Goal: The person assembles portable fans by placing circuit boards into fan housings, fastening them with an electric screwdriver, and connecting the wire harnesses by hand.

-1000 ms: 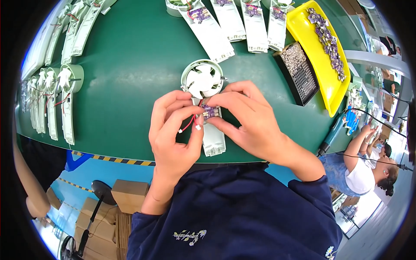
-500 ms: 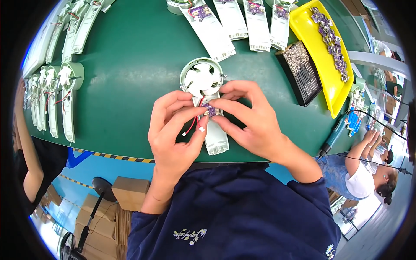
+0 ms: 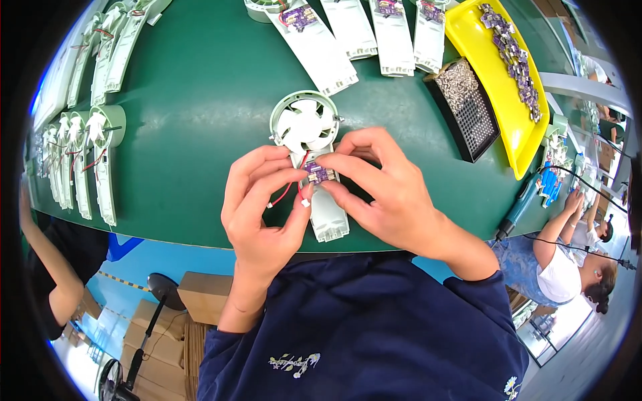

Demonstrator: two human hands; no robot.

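Note:
A pale green handheld-fan shell (image 3: 330, 217) lies in front of me on the table, its round head with white blades (image 3: 304, 127) pointing away. On its handle part sits a small purple circuit board (image 3: 319, 173). The fingertips of my left hand (image 3: 262, 204) close at the board's left edge. My right hand (image 3: 394, 194) grips the board's right side between thumb and index finger, its other fingers beside the fan head. Red wires (image 3: 284, 194) with a white connector (image 3: 305, 202) hang by my left thumb. My fingertips hide the board's ends.
A yellow tray (image 3: 518, 150) of purple boards and a black box (image 3: 471, 144) of screws stand at right, near a teal electric screwdriver (image 3: 520, 210). More fan shells (image 3: 394, 40) lie at the far side and left (image 3: 100, 180). Other people work at both sides.
The fan shell, board and both hands have shifted slightly left in view. My fingers keep their hold at the board.

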